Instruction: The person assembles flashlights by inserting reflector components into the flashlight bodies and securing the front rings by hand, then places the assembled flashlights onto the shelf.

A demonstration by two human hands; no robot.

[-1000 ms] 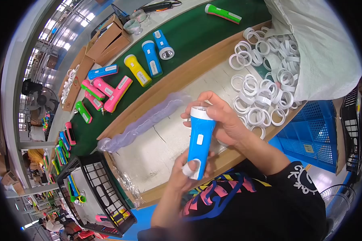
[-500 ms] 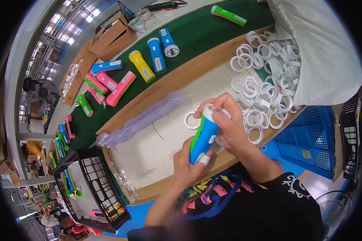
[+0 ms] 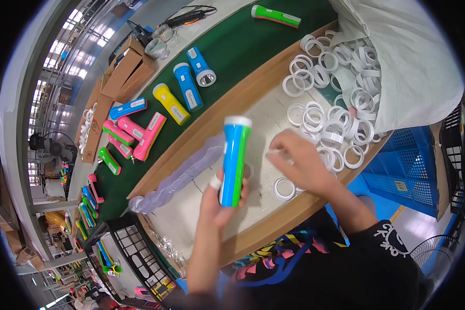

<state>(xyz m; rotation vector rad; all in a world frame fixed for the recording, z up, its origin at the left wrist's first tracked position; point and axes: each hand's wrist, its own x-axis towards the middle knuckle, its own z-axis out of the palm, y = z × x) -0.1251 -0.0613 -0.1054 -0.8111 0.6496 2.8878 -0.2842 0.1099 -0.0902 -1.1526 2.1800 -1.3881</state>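
My left hand (image 3: 219, 201) is wrapped around the lower body of a blue and green flashlight (image 3: 234, 160), with white wrapping on the thumb. The flashlight stands nearly upright in view, its white-rimmed head (image 3: 238, 122) at the top. Apart from it, to the right, my right hand (image 3: 299, 160) hovers over the tray with bent, slightly blurred fingers; I see nothing held in it. Close by lie a few loose white rings (image 3: 283, 188), and a large heap of white rings (image 3: 335, 132) spreads behind that hand.
A cardboard-edged tray (image 3: 191, 219) holds the rings and a strip of stacked clear purplish discs (image 3: 183, 173). Beyond, several flashlights, including a yellow one (image 3: 171, 104), lie on a green belt (image 3: 232, 41). A black crate (image 3: 139, 253) stands left; a pale sack (image 3: 408, 62) is at right.
My right hand has come off the flashlight's head and moved right. My left hand has shifted left with the flashlight, turning it more upright and showing its other side.
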